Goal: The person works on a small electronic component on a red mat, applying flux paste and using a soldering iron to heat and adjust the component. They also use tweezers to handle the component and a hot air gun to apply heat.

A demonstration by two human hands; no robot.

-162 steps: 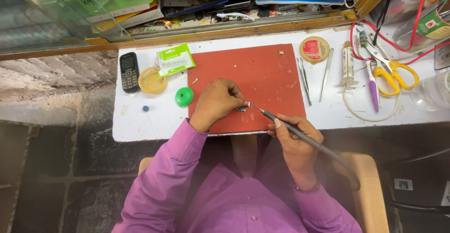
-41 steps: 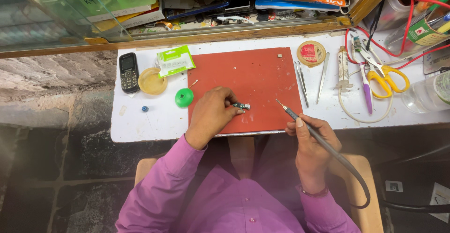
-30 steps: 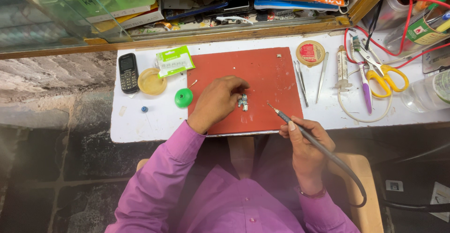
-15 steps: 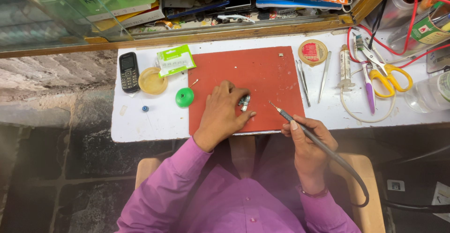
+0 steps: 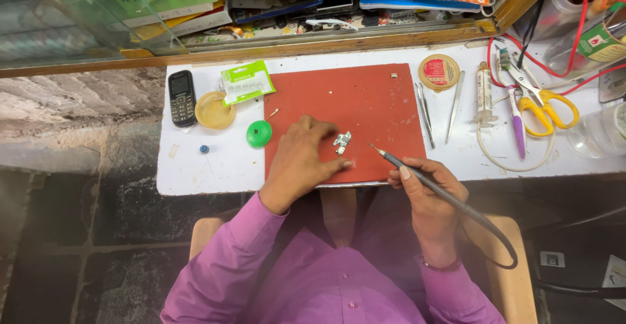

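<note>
A small silvery metal part (image 5: 342, 143) lies on the red work mat (image 5: 365, 96). My left hand (image 5: 300, 158) rests flat on the mat just left of the part, fingers spread, with the thumb tip below it. My right hand (image 5: 427, 190) grips a dark corded soldering iron (image 5: 417, 175) like a pen. Its tip points up-left and hovers a little right of the part, not touching it.
On the white table (image 5: 215, 167) sit a black phone (image 5: 182, 97), a round yellow tin (image 5: 215, 109), a green packet (image 5: 246, 81), a green cap (image 5: 259, 133), tweezers (image 5: 425, 112), a red-topped tin (image 5: 438, 72), a syringe (image 5: 483, 89) and yellow scissors (image 5: 544, 102). A cluttered shelf lies behind.
My left hand has let go of the metal part and opened flat on the mat. The part now lies free. The iron's tip has stayed just to its right.
</note>
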